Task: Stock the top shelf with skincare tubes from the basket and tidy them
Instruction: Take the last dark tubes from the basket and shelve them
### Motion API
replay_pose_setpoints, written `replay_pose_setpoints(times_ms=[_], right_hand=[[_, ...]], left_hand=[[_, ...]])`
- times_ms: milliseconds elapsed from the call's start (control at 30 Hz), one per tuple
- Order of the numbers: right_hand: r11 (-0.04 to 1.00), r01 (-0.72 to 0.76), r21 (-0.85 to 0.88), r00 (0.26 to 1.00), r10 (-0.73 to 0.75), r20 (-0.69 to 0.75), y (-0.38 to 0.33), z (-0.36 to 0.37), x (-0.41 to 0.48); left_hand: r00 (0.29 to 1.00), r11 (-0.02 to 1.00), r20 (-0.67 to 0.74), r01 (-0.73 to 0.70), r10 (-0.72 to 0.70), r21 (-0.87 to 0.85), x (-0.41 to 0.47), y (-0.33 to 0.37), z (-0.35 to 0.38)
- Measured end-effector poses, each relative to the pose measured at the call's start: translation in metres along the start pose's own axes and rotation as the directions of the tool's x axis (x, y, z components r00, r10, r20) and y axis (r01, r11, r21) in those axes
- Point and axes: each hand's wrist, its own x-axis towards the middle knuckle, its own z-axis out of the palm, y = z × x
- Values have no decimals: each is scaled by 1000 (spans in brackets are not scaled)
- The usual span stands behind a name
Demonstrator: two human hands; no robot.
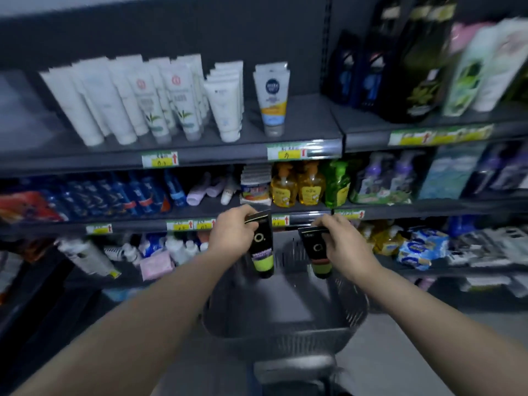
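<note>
Pinching a black tube (263,251) by its crimped end just above the basket (285,337), the left hand (233,231) is mirroring the right hand (341,241), which is gripping a second black tube (317,252). Both are best going cap-down onto the top shelf (310,121), high above the basket.

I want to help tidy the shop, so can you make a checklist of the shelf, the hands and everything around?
Surface: top shelf, bare space right of the white-and-yellow tube.
Job's things: left black tube and right black tube hang over the basket.
Clutter: white tubes lean in rows.
Grippers: left hand and right hand each grip one tube's top end.
Cables: nothing seen.
Surroundings: yellow soap bottles on the shelf below.
</note>
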Motion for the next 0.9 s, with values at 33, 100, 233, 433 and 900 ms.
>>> replay_pose_setpoints(times_ms=[33,100,233,433,900], right_hand=[[1000,-11,-15,999,11,-31,-6,-13,0],[998,-24,-51,995,19,-96,-16,-40,2],[991,-41,-131,977,13,-212,-34,-92,14],[970,-84,-230,954,12,-299,-45,-154,61],[994,64,-85,952,-86,-295,-1,-212,210]], left_hand=[[999,999,-6,-36,36,-14,4,10,-11],[993,993,-43,-115,113,-23,13,34,-34],[962,970,-144,-240,234,-28,35,91,-78],[925,952,-231,-306,301,12,88,161,-117],[969,963,-93,-210,227,170,269,248,-74]])
